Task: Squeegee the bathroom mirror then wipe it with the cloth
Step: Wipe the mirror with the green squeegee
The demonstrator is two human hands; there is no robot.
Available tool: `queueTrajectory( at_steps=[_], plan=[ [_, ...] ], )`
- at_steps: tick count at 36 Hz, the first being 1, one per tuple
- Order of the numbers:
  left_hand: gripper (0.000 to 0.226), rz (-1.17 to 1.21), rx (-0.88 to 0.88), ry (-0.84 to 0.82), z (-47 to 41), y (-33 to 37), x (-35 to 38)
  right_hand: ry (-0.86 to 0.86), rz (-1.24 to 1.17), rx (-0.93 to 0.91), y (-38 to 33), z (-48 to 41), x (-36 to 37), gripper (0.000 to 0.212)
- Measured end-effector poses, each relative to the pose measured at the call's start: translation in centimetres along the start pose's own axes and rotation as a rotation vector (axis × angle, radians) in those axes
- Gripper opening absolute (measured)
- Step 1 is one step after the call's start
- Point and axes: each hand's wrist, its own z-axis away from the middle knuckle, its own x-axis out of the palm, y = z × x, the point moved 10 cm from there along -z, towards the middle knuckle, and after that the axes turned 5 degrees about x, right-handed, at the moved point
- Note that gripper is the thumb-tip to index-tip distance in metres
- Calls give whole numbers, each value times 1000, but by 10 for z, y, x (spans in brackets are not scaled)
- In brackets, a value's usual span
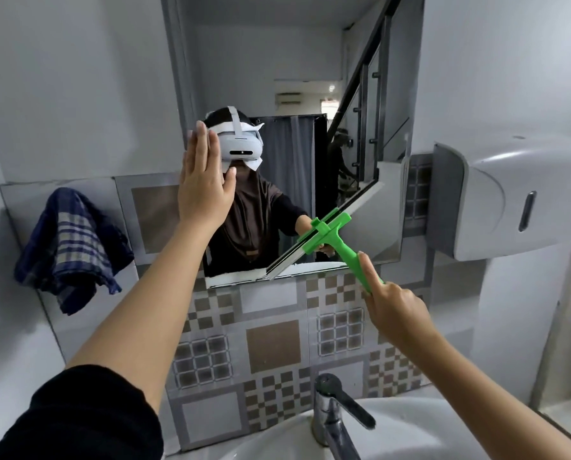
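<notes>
Head view: green squeegee (327, 235) blade slanted across mirror (297, 78).

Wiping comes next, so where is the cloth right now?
In the head view the blue checked cloth hangs at the left, draped over the top edge of the tiled wall panel, left of the mirror and the raised left hand.

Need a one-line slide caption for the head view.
Right hand runs green squeegee along mirror bottom; left hand flat on glass; cloth hangs unused.
</notes>
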Motion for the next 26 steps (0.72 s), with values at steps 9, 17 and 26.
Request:
queueTrajectory(
  at_steps=[9,17,26],
  plan=[
    [65,-41,3,-17,1,-2,1,-44,-196,101,5,8,17,68],
    [65,-36,4,-16,0,0,0,-75,-334,203,5,16,30,70],
    [64,-20,13,-18,1,3,-2,-71,-501,291,0,25,30,65]
  ],
)
